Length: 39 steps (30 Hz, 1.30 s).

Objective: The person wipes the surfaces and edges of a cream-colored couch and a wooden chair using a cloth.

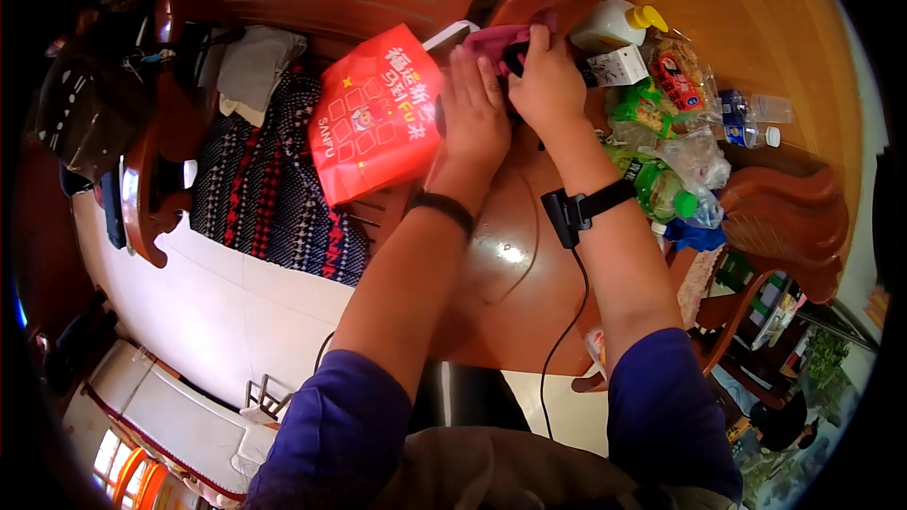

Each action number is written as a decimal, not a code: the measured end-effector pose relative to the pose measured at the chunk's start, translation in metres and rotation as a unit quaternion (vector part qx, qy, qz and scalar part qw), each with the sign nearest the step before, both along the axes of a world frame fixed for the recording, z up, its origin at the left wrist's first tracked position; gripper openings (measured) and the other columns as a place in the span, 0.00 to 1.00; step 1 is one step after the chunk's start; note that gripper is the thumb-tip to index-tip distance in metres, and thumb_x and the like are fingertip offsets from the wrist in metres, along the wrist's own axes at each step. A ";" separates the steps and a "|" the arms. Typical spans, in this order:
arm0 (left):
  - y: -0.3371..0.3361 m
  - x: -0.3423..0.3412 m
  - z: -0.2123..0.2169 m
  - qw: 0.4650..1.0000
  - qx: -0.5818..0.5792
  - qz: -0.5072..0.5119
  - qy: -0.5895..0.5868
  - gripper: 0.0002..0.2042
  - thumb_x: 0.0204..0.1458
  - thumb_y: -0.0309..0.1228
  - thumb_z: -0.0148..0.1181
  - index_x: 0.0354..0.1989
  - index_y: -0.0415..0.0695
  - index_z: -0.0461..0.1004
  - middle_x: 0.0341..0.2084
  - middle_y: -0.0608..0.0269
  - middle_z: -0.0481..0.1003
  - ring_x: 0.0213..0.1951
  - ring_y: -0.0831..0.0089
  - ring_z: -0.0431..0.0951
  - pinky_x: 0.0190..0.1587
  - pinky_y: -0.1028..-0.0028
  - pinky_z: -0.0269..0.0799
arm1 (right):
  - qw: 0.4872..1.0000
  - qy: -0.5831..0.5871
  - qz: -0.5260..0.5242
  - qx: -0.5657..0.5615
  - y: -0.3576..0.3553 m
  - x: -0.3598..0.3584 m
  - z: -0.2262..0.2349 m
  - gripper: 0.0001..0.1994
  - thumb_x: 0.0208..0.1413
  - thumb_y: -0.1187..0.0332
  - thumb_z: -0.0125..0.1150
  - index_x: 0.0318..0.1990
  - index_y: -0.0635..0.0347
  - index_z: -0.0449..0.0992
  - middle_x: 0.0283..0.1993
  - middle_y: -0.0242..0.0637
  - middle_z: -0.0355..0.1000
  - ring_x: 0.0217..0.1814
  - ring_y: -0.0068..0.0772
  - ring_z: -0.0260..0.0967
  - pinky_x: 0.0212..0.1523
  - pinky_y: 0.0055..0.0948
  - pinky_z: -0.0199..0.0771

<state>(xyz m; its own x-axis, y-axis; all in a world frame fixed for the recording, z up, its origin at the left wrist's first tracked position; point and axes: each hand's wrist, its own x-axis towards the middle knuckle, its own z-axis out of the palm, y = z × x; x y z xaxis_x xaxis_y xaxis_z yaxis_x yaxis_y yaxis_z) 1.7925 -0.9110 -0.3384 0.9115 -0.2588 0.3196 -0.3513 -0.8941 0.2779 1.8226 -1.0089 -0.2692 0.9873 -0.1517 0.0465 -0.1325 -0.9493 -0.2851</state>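
Observation:
My left hand (475, 104) lies flat with fingers extended against the edge of a red shopping bag (376, 115) standing on a round wooden table (510, 293). My right hand (545, 80) is curled around a pink cloth item (491, 38) with a dark object inside it, just beyond the bag. Both hands touch each other over the table's far side. A black band sits on my left wrist, and a black device with a cable is strapped to my right wrist.
Right of my hands lie a white bottle with a yellow cap (616, 23), a small white box (619, 66), snack packets (661, 94), a green bottle (661, 191) and a clear water bottle (751, 118). A patterned sofa cushion (269, 189) lies left.

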 end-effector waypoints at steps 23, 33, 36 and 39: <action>0.102 -0.117 0.038 0.968 0.036 -0.036 0.245 0.31 0.51 0.36 0.46 0.61 0.32 0.47 0.61 0.41 0.48 0.63 0.51 0.49 0.59 0.55 0.52 | 0.994 0.104 -0.005 0.039 0.092 -0.133 -0.038 0.18 0.49 0.66 0.51 0.49 0.52 0.61 0.43 0.49 0.63 0.39 0.52 0.69 0.35 0.44 0.72; 0.179 -0.247 0.062 0.950 0.040 -0.013 0.310 0.33 0.47 0.37 0.54 0.58 0.32 0.49 0.55 0.37 0.55 0.58 0.47 0.56 0.58 0.57 0.53 | 0.982 0.095 0.059 0.154 0.156 -0.251 -0.004 0.28 0.36 0.66 0.66 0.50 0.49 0.66 0.45 0.43 0.60 0.41 0.46 0.67 0.37 0.40 0.72; 0.174 -0.248 0.077 0.974 0.028 0.000 0.226 0.28 0.50 0.33 0.53 0.56 0.31 0.51 0.51 0.37 0.61 0.49 0.45 0.66 0.48 0.59 0.67 | 0.980 0.071 0.068 0.174 0.156 -0.251 -0.003 0.26 0.36 0.66 0.66 0.48 0.49 0.66 0.44 0.43 0.59 0.40 0.46 0.67 0.35 0.39 0.72; 0.172 -0.247 0.077 0.969 0.067 0.005 0.236 0.30 0.50 0.32 0.53 0.56 0.29 0.48 0.50 0.34 0.60 0.49 0.44 0.66 0.48 0.58 0.67 | 0.976 0.090 0.076 0.185 0.158 -0.253 -0.005 0.23 0.39 0.65 0.63 0.47 0.48 0.66 0.43 0.42 0.59 0.38 0.46 0.67 0.33 0.38 0.72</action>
<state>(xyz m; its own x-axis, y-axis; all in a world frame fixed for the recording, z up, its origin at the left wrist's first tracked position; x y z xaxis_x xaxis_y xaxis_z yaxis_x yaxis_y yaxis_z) 1.5459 -0.7388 -0.2615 0.9507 -0.2595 -0.1700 -0.2041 -0.9359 0.2870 1.5697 -0.8513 -0.2741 0.9867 0.0240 -0.1607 -0.0778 -0.7986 -0.5968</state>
